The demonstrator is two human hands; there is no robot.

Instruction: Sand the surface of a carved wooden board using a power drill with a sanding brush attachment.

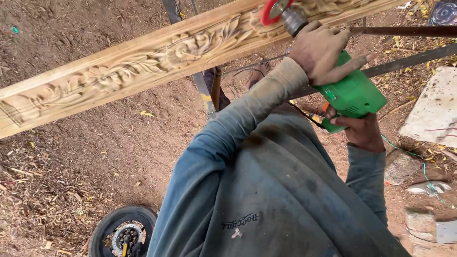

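Head view: you look down over your own blue-grey sweatshirt at a power tool pressed to a carved plank.
Left grip: your left hand [321, 52] lies over the front of the green power tool [350, 93], palm wrapped on its neck just behind the metal collar, forefinger stretched out along the top and not curled in.
Right grip: your right hand [362, 131] is closed tight around the tool's rear handle, low and near your body; whether a finger rests on the trigger is hidden.
Tool head: a red sanding wheel [270, 12] at the tool's tip touches the carved face of the plank at the top edge of the picture.
Plank: the long pale carved wooden plank [143, 62], with leaf and flower relief, runs slantwise from lower left to upper right, raised above the dirt ground [95, 152] on dark metal bars [404, 31].
Cord: a thin green cable [419, 162] trails across the ground to your right.
Around you: a small motorcycle wheel [123, 231] lies by your left side; a pale slab [435, 107] sits far right.
Risk, carving: in my judgement, tilting or leaning on the wheel could gouge the relief.
Risk, hand: the outstretched forefinger sits near the spinning head; a kick could draw it in.
Risk, cord: the loose cable could snag your foot.
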